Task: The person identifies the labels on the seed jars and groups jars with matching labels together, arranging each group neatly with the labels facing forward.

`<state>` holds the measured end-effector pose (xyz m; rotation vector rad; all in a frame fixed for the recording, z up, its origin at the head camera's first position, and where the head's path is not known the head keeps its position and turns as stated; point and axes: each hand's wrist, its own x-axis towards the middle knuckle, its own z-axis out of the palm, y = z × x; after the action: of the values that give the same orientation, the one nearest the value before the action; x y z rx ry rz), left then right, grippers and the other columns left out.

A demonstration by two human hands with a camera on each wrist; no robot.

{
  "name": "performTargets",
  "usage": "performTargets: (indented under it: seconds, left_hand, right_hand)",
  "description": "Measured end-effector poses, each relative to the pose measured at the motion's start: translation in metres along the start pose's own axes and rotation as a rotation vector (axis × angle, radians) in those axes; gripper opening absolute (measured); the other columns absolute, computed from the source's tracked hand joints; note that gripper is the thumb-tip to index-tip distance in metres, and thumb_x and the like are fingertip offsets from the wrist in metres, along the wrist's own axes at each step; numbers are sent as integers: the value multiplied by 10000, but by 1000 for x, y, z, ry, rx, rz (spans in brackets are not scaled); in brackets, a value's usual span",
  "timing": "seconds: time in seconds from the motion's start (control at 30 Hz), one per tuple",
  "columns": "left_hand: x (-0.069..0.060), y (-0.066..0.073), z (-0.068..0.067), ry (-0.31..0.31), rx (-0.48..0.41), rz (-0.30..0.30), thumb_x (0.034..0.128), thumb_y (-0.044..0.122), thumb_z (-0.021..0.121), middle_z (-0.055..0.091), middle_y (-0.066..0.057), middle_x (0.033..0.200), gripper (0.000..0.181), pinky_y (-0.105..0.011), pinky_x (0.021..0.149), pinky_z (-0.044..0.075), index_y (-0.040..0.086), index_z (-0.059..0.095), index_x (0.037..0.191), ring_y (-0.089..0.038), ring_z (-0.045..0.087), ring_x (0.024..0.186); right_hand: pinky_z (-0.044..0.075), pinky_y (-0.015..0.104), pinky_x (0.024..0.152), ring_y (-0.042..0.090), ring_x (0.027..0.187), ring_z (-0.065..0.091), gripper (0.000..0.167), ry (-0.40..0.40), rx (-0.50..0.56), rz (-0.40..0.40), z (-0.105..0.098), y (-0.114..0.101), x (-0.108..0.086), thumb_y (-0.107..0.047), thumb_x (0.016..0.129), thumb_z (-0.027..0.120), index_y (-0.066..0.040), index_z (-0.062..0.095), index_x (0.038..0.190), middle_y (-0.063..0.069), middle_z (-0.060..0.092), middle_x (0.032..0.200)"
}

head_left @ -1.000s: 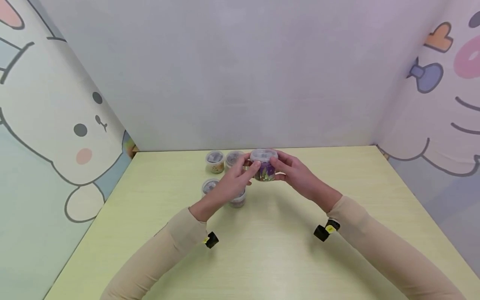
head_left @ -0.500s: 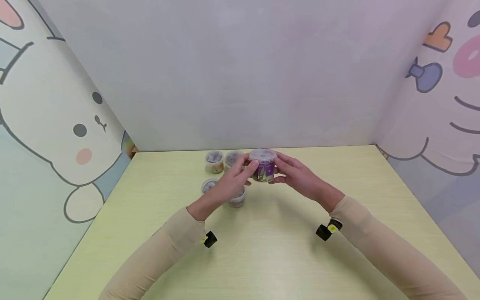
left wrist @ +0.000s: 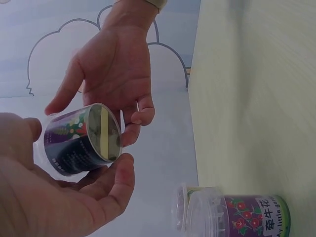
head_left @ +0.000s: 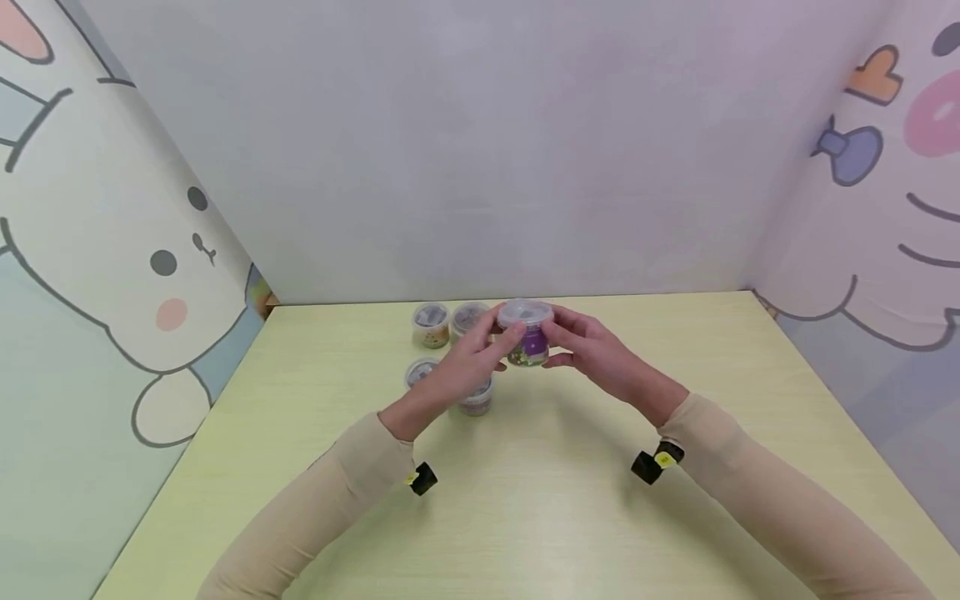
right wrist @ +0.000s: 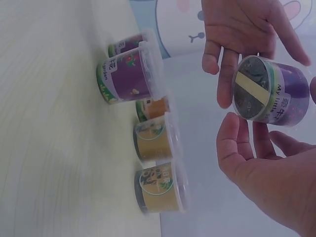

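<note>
A small round plastic tub [head_left: 533, 343] with a clear lid and a purple printed label is held upright above the table. My left hand [head_left: 467, 358] grips its left side, thumb on the front near the lid. From the right, my right hand [head_left: 600, 354] holds it between thumb and fingers. Seen from below in the left wrist view, the tub [left wrist: 74, 143] has a dark base with a pale yellow strip across it. Its label in the right wrist view reads "My little", with flower characters. Fingers behind the tub are partly hidden in the head view.
Several similar lidded tubs stand left of the hands: a tan one [head_left: 431, 327] at the back, another [head_left: 470, 315] beside it, and purple-labelled ones [right wrist: 128, 76] nearer, partly behind my left arm. A plain wall [head_left: 487, 150] borders the table's [head_left: 547, 508] far edge.
The tub has turned a little between my hands, so its label shows a different part to the front. Both hands stay in nearly the same place; the thumbs have shifted slightly.
</note>
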<state>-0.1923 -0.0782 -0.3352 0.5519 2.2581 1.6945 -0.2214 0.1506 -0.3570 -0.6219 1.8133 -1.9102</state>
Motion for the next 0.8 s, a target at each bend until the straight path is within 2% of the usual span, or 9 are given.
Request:
performTargets:
  seconds: [0.1,0.3,0.43,0.63,0.8]
  left_hand:
    - [0,0,-1,-9,-12,8,1085,472,414,505,-86,1349,609,-405,904,540,154,276,1585,-243,567,1162]
    - [0,1,-3,-27,-66,21,1108,442,341,488,-133,1427,608,-518,974,501,132,214,1615,-298,557,1211]
    - [1,0,-2,-28,-62,8,1110,442,324,501,-145,1426,602,-494,965,508,160,199,1627,-299,565,1208]
    - [1,-3,-1,31,-33,-49,1064,543,408,475,-115,1463,752,-460,899,532,157,120,1642,-256,571,1134]
    - [0,-4,-3,57,-24,-25,1049,549,451,452,-87,1481,801,-441,877,536,126,114,1639,-245,581,1029]
  right_hand:
    - [538,327,905,239,1153,560,601,-2,-4,2,1,0,1,-375,1086,473,-9,331,1541,157,505,1357]
    - [536,345,894,246,1114,552,587,20,58,0,1,0,1,-434,1084,446,-38,366,1510,131,506,1311]
    - [530,353,900,256,1129,551,552,27,77,-4,1,0,0,-424,1081,462,-54,370,1480,121,509,1312]
    - [526,346,922,246,1187,539,574,26,92,14,2,2,3,-352,1083,491,-40,311,1530,134,467,1381]
    - [527,340,931,246,1212,525,603,18,92,21,3,2,6,-339,1089,479,14,307,1547,153,473,1392]
